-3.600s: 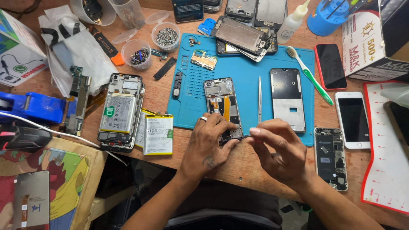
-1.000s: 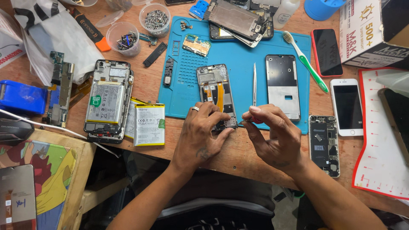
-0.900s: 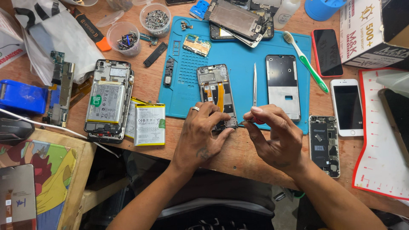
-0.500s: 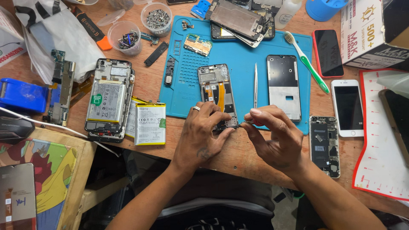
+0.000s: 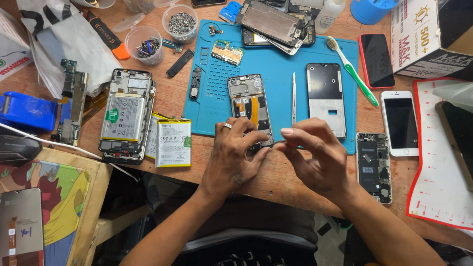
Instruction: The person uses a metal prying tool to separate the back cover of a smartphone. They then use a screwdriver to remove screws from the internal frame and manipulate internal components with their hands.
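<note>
Left hand (image 5: 231, 157): fingers curled on lower end of opened phone (image 5: 250, 106) | Right hand (image 5: 315, 157): pinching thin tool (image 5: 279, 142) at phone's bottom edge | Phone: flat on blue mat (image 5: 212, 108), bench (image 5: 276, 182) front | Tweezers (image 5: 293, 98): just right of phone

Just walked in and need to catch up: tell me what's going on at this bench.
A person is working on an opened phone lying on a blue mat. The left hand steadies the phone's lower end, while the right hand pinches a small thin tool, its tip at the phone's bottom edge. Tweezers and a phone back frame lie beside it on the mat. Another opened phone and a loose battery sit to the left on the wooden table.
</note>
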